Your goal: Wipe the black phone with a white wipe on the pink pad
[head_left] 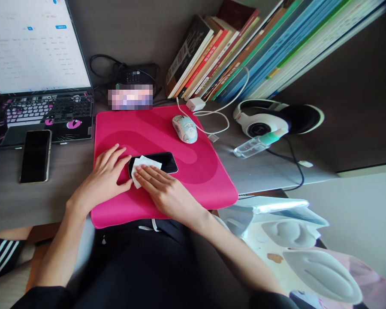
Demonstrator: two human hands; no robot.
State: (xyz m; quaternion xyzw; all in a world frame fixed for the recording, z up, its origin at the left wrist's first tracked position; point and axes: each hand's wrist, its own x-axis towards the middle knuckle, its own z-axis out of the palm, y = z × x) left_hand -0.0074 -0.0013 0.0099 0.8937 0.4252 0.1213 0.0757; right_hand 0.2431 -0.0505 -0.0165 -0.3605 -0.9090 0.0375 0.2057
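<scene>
A black-screened smartphone (167, 162) lies face up on a pink desk mat (209, 182). My left hand (106, 180) is at the phone's left end, its thumb and index finger at the two corners there and the other fingers spread over the mat. Under the fingers of my right hand (162, 191) a folded white wipe (152, 162) is pressed flat against the screen. The wipe and my fingers cover part of the phone's left half.
An open laptop (48, 111) and a second phone (35, 156) are at left. Behind the mat are a mouse (185, 128), a charger (195, 104) with a white cable and leaning books (209, 56). Headphones (257, 120) and a clear bottle (252, 147) sit right.
</scene>
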